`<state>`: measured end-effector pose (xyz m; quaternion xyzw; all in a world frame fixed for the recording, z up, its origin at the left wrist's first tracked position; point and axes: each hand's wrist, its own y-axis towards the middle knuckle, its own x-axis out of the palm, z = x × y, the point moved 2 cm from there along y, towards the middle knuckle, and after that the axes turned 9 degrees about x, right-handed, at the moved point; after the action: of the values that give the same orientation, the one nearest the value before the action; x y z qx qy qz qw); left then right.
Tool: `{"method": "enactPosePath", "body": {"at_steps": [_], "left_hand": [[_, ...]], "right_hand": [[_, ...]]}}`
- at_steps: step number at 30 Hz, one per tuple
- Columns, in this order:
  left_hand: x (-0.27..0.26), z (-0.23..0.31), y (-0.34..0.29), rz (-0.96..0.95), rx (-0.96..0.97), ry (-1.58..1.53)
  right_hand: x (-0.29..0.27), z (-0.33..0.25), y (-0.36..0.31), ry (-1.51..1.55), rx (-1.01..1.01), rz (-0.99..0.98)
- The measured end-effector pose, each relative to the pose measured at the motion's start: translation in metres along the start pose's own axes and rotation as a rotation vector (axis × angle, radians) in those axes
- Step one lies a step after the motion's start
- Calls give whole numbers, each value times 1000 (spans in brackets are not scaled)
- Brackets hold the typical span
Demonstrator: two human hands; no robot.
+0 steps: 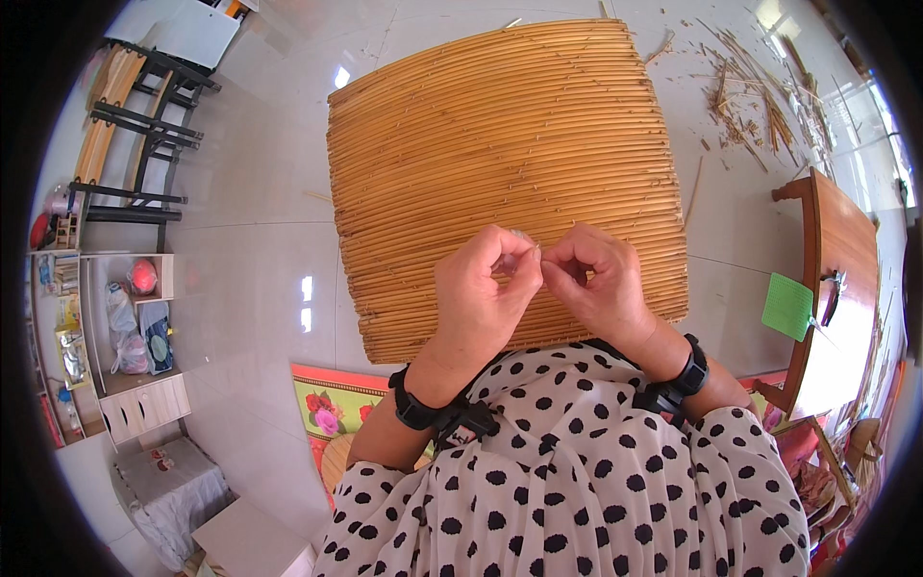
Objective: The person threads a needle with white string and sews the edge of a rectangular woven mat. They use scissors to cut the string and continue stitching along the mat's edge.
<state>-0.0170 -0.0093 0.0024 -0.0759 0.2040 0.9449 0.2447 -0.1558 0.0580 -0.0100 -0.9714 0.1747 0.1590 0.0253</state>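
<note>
A large mat of brown reed stalks (500, 144), laid side by side in rows, lies in front of me. Over its near half, my left hand (488, 279) and my right hand (598, 274) come together, fingertips almost meeting. Thumb and forefinger of each hand are pinched closed. Whatever they pinch, perhaps something very thin, is too small to make out. Small knots or stubs dot the mat's surface.
Loose stalks and broken bits (760, 96) litter the tiled floor at the far right. To the right stands a wooden stool (841, 288) with a green mesh swatter (787, 307) and dark-handled pliers (833, 293). Shelves (144, 399) line the left; a flowered mat (327, 409) lies near me.
</note>
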Motion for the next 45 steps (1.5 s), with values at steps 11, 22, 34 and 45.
{"method": "enactPosePath", "body": {"at_steps": [11,22,34,45], "left_hand": [[0,-2,-1,7,-10,-16],[-1,1,-1,4,-26,-9],[-2,1,-2,-14,-53,5],[-2,-4,-4,-6,-70,-65]], "right_hand": [[1,0,0,4,-21,3],[1,1,-1,5,-24,-10],[1,-1,-2,11,-25,-28],[0,-2,-2,5,-10,-37]]}}
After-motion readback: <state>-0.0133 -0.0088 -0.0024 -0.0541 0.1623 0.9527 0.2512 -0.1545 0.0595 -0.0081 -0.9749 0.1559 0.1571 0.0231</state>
